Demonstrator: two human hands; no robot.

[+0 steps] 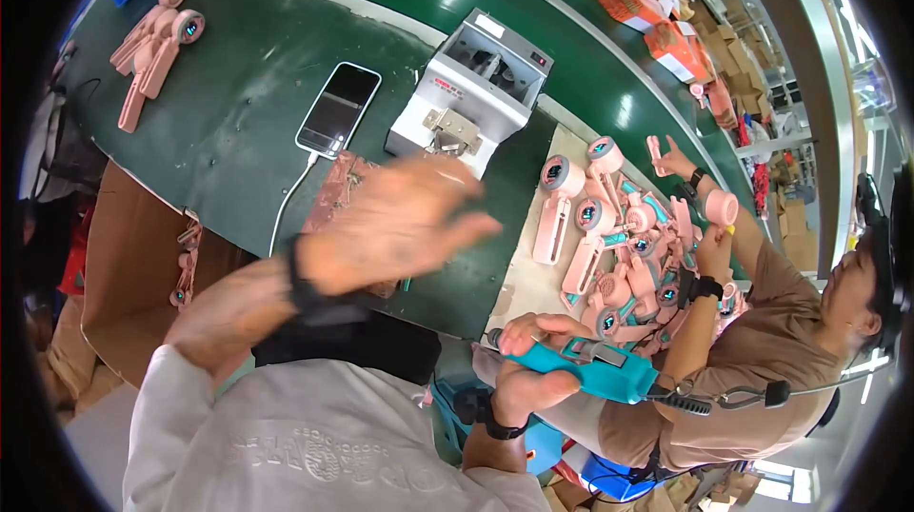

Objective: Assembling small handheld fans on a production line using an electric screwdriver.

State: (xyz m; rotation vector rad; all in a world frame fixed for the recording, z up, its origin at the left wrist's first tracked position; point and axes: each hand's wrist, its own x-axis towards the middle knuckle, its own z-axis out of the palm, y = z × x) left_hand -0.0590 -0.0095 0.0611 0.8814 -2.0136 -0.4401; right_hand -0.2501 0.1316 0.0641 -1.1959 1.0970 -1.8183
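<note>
My left hand (390, 226) is over the bench in front of a grey screw feeder (486, 74), blurred by motion. Its thumb stands apart from the fingers, but the fingertips are smeared and I cannot tell whether they hold anything. A reddish mat (328, 190) lies partly hidden under this hand. My right hand (533, 388) is wrapped round a teal electric screwdriver (595, 374), whose dark tip points left and whose cord runs off to the right. Beyond it, pink handheld fans (557, 179) with teal parts are heaped on a pale board.
A charging phone (338, 110) lies left of the feeder. Several pink fans (152, 50) sit at the bench's far left, above a cardboard box (143, 274). On the right, a co-worker in a brown shirt (762, 388) reaches over the heap, holding pink parts (721, 207).
</note>
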